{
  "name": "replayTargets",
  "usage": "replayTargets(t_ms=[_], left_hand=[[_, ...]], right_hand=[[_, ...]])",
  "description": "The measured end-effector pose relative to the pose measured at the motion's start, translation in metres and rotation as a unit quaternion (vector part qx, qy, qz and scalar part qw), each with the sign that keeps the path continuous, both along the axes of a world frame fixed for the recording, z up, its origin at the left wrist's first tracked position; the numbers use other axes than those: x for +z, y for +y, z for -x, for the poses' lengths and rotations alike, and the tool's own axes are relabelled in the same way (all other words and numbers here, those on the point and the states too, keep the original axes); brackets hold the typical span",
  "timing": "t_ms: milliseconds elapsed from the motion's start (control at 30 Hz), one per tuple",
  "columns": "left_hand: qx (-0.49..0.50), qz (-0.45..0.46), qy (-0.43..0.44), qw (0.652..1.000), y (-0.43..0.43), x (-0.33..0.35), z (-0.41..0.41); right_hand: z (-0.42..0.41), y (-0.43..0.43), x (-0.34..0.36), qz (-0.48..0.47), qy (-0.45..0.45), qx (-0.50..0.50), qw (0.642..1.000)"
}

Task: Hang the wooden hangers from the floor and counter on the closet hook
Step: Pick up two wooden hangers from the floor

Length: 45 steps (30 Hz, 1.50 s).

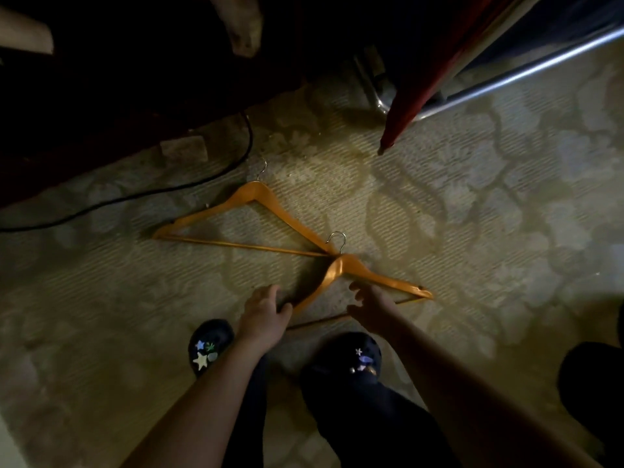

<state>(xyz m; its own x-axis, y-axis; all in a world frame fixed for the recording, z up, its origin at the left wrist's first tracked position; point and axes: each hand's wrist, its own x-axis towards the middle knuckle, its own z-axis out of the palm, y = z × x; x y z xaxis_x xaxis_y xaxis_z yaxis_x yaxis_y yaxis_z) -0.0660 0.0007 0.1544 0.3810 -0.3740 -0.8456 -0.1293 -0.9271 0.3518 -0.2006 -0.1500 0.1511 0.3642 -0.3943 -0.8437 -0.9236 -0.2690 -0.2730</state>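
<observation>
While both hangers lie mid-carpet [472, 231], the near hanger [341, 265] crossing the far hanger's [236, 204] right tip: left hand [266, 309] loosely curled at its left arm, right hand [369, 304] spread over its right arm, neither gripping. Best: grasp near the neck and lift straight, clearing the far one.

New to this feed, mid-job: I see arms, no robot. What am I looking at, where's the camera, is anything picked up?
No machine here: a person works bare-handed, filmed by one camera on their head, looking down. The left hand and right hand reach, fingers open, for the nearer orange wooden hanger with a metal hook; neither plainly grips it. A farther orange wooden hanger lies on the patterned beige carpet, its end by the first one's hook, beside a black cable. Nothing is lifted yet.
</observation>
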Motion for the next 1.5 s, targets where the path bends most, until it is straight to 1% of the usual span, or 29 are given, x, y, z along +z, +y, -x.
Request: replayTargets(t_ms=[100,267,400,467,567,633,733,833,900,1000,1100,1200,1300,1400,1500], left_hand=[[0.008,0.017,-0.013,1.0,-0.009,-0.052,-0.003],[-0.01,0.032,-0.086,0.996,-0.025,-0.119,-0.024],[-0.077,0.053,-0.135,0.986,-0.03,-0.154,-0.042],[-0.093,0.052,-0.154,0.982,-0.031,-0.164,-0.049],[-0.097,0.053,-0.176,0.978,-0.036,-0.173,-0.059],[-0.08,0.051,-0.182,0.979,-0.041,-0.173,-0.063],[-0.039,0.044,-0.19,0.98,-0.045,-0.17,-0.07],[-0.043,0.043,-0.213,0.975,-0.05,-0.168,-0.081],[-0.057,0.045,-0.236,0.969,-0.056,-0.171,-0.093],[-0.049,0.043,-0.278,0.958,-0.069,-0.181,-0.116],[-0.052,0.001,-0.318,0.947,-0.075,-0.191,-0.139],[-0.06,-0.015,-0.309,0.949,-0.075,-0.199,-0.149],[-0.035,-0.019,-0.295,0.955,-0.078,-0.202,-0.157],[-0.012,-0.001,-0.257,0.966,-0.08,-0.195,-0.157],[-0.034,0.022,-0.219,0.975,-0.07,-0.182,-0.143]], right_hand=[[-0.003,0.0,-0.058,0.042,0.001,0.006,0.999],[-0.01,-0.012,-0.121,0.096,0.025,-0.008,0.995],[-0.008,-0.022,-0.155,0.106,0.031,-0.011,0.994],[-0.005,-0.023,-0.168,0.11,0.036,-0.006,0.993],[-0.002,-0.027,-0.176,0.159,0.041,0.018,0.986],[0.001,-0.034,-0.178,0.167,0.017,0.031,0.985],[0.007,-0.042,-0.174,0.116,-0.049,0.056,0.99],[0.005,-0.049,-0.168,0.08,-0.124,0.066,0.987],[-0.001,-0.05,-0.167,0.07,-0.153,0.034,0.985],[-0.01,-0.049,-0.173,0.069,-0.166,-0.057,0.982],[-0.017,-0.048,-0.185,0.06,-0.19,-0.106,0.974],[-0.022,-0.049,-0.19,0.057,-0.173,-0.12,0.976],[-0.022,-0.049,-0.192,0.053,-0.155,-0.111,0.98],[-0.026,-0.052,-0.186,0.027,-0.134,-0.113,0.984],[-0.024,-0.048,-0.175,0.02,-0.112,-0.091,0.989]])
